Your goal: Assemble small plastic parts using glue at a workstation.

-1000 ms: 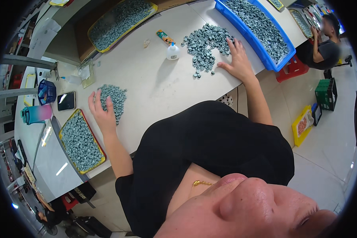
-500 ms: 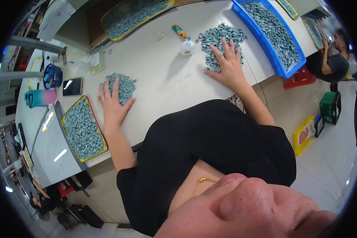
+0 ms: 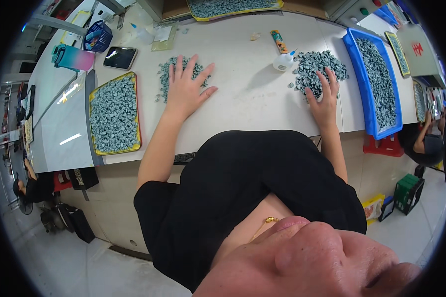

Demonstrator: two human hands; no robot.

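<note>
My left hand (image 3: pixel 186 91) lies over a small pile of grey-green pieces (image 3: pixel 165 74), its fingers spread and partly covering them. The pieces are small and lumpy; their exact kind is too small to make out. On a larger pile of the same pieces (image 3: pixel 314 63), the fingertips of my right hand (image 3: pixel 325 106) rest at the near side, fingers slightly apart. A small white squeeze bottle (image 3: pixel 284 62) with a blue tip stands left of that pile. Neither hand visibly grips anything.
A yellow-rimmed tray (image 3: pixel 138 123) full of pieces lies left. A long blue bin (image 3: pixel 364 94) of pieces sits right, overhanging the table edge. Toward the back are a phone (image 3: pixel 120 58), a tumbler (image 3: pixel 77 58), a blue basket (image 3: pixel 98 37) and an orange-green tube (image 3: pixel 278 40).
The view has turned, shifting the scene. My left hand has moved rightward over its pile, which looks more scattered. My right hand has drawn back toward its pile's near edge, fingers less spread.
</note>
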